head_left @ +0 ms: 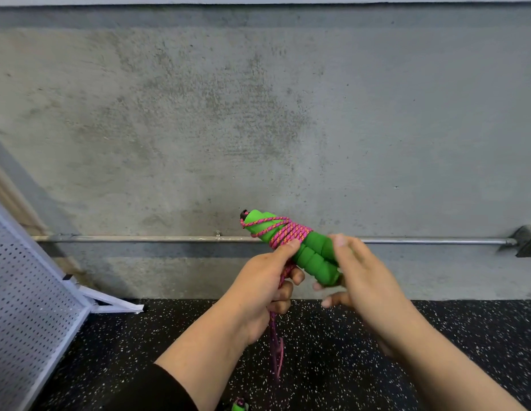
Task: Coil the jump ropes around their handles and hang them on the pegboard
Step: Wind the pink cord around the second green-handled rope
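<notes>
gripping the green handles, the right hand curls round their near end; left hand pinches the pink rope, apparently taut, pegboard far left.

Both forearms reach forward, converging. My left hand has its fingers curled and thumb extended forward, gripping. My right hand, just beside the left and level with it, has its fingers curled in a grip, thumb up.

The right hand gripped green handles; the left hand pinched the pink rope coiled around them.
</notes>
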Tool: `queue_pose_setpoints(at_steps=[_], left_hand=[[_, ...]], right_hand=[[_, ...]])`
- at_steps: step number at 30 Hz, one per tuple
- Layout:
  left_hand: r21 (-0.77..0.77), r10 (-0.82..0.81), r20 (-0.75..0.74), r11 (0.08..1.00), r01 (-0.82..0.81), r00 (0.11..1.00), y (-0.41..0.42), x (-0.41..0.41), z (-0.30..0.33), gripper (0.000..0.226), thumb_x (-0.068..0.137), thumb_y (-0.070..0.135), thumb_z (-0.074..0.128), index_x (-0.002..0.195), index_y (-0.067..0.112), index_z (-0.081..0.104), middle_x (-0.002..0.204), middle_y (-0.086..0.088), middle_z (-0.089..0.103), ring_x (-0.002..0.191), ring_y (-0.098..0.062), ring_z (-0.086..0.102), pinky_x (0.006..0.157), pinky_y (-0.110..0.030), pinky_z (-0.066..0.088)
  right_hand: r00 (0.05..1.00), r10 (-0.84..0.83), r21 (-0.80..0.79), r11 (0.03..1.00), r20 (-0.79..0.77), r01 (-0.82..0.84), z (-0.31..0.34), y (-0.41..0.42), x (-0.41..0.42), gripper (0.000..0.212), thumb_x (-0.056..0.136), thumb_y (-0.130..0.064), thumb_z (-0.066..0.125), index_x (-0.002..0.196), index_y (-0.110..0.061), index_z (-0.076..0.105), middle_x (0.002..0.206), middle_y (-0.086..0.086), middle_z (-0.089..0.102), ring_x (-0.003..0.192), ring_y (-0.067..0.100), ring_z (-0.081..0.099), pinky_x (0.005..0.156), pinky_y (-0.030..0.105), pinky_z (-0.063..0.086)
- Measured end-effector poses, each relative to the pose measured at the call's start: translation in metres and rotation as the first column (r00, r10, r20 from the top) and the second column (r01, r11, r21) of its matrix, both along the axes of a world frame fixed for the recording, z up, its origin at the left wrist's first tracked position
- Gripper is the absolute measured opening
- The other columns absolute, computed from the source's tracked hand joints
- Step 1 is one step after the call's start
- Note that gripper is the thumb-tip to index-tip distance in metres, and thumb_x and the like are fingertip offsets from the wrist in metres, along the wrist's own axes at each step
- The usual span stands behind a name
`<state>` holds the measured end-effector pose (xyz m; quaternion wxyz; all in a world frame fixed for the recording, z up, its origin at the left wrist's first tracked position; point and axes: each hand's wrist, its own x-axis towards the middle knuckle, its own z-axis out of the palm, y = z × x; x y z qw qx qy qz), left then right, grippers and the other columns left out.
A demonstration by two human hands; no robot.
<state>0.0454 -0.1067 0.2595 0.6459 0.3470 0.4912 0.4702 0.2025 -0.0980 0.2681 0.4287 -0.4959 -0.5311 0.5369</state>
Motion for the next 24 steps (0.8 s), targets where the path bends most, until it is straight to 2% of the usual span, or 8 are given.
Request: queue_pose_setpoints(at_steps=[2, 5, 8, 13, 17, 20, 22, 24], left_hand=[[0.018, -0.008, -0.017, 1.000, 0.008, 1.000, 0.0002, -0.0004, -0.0007, 0.031, 0.099, 0.046, 0.056, 0.085, 0.019, 0.055, 0.066, 0.003, 0.052, 0.045, -0.007, 0.020, 0.039, -0.017, 0.014], [0.027, -0.011, -0.036, 1.000, 0.012, 0.999, 0.0004, -0.0008, -0.0015, 0.030, 0.099, 0.044, 0.056, 0.084, 0.019, 0.054, 0.066, 0.002, 0.051, 0.045, -0.008, 0.020, 0.040, -0.018, 0.014], [0.017, 0.002, -0.011, 1.000, -0.002, 1.000, 0.0019, -0.0011, -0.0021, 0.028, 0.099, 0.041, 0.057, 0.082, 0.019, 0.053, 0.066, 0.001, 0.050, 0.044, -0.007, 0.021, 0.039, -0.017, 0.015], [0.017, 0.035, -0.045, 0.999, -0.034, 0.998, 0.0043, -0.0026, -0.0020, 0.022, 0.095, 0.039, 0.066, 0.088, 0.019, 0.060, 0.065, 0.002, 0.049, 0.044, -0.007, 0.021, 0.039, -0.016, 0.015], [0.014, 0.045, -0.053, 0.999, -0.045, 0.998, 0.0047, -0.0030, -0.0035, 0.027, 0.092, 0.039, 0.070, 0.101, 0.014, 0.065, 0.062, 0.005, 0.048, 0.043, -0.005, 0.023, 0.039, -0.017, 0.015], [0.003, 0.046, -0.028, 0.999, -0.046, 0.999, 0.0053, -0.0034, -0.0025, 0.028, 0.090, 0.043, 0.071, 0.097, 0.016, 0.064, 0.062, 0.005, 0.049, 0.043, -0.005, 0.023, 0.038, -0.016, 0.015], [-0.004, 0.050, -0.008, 0.999, -0.050, 0.999, 0.0052, -0.0038, -0.0010, 0.030, 0.087, 0.049, 0.071, 0.090, 0.020, 0.060, 0.064, 0.004, 0.050, 0.042, -0.005, 0.023, 0.038, -0.016, 0.016], [-0.010, 0.060, 0.013, 0.998, -0.060, 0.998, 0.0054, -0.0042, -0.0006, 0.035, 0.083, 0.054, 0.071, 0.087, 0.022, 0.058, 0.065, 0.002, 0.051, 0.041, -0.005, 0.023, 0.037, -0.016, 0.017]], right_hand=[[0.987, 0.014, -0.201, 0.978, -0.162, -0.047, 0.0026, 0.0001, 0.0028, 0.059, 0.096, -0.063, 0.038, 0.112, -0.016, 0.070, 0.094, 0.020, 0.075, 0.059, 0.027, 0.061, 0.049, 0.034, 0.052], [0.972, 0.071, -0.323, 0.935, -0.225, -0.143, 0.0024, 0.0012, 0.0053, 0.058, 0.101, -0.057, 0.039, 0.110, -0.010, 0.072, 0.083, 0.020, 0.070, 0.053, 0.023, 0.052, 0.046, 0.028, 0.044], [0.960, 0.057, -0.291, 0.947, -0.274, -0.139, -0.0003, 0.0039, 0.0049, 0.048, 0.102, -0.048, 0.047, 0.111, -0.007, 0.071, 0.078, 0.015, 0.065, 0.057, 0.017, 0.048, 0.046, 0.027, 0.044], [0.962, -0.052, -0.221, 0.975, -0.268, -0.009, 0.0005, 0.0053, 0.0059, 0.032, 0.102, -0.037, 0.054, 0.100, -0.013, 0.076, 0.088, 0.006, 0.068, 0.073, 0.018, 0.051, 0.054, 0.029, 0.048], [0.957, -0.087, -0.212, 0.977, -0.277, 0.028, 0.0034, 0.0044, 0.0055, 0.033, 0.102, -0.031, 0.054, 0.087, -0.016, 0.079, 0.084, -0.001, 0.071, 0.077, 0.019, 0.052, 0.057, 0.029, 0.049], [0.962, -0.087, -0.169, 0.985, -0.258, 0.043, 0.0042, 0.0054, 0.0059, 0.037, 0.103, -0.026, 0.053, 0.079, -0.022, 0.081, 0.076, -0.006, 0.068, 0.077, 0.017, 0.053, 0.062, 0.031, 0.050], [0.968, -0.070, -0.125, 0.991, -0.242, 0.041, 0.0036, 0.0074, 0.0074, 0.037, 0.103, -0.022, 0.052, 0.082, -0.025, 0.081, 0.078, -0.007, 0.067, 0.079, 0.016, 0.054, 0.065, 0.033, 0.051], [0.979, -0.063, -0.076, 0.996, -0.193, 0.049, 0.0031, 0.0084, 0.0084, 0.030, 0.102, -0.016, 0.051, 0.096, -0.021, 0.079, 0.089, -0.002, 0.069, 0.081, 0.015, 0.056, 0.068, 0.035, 0.052]])
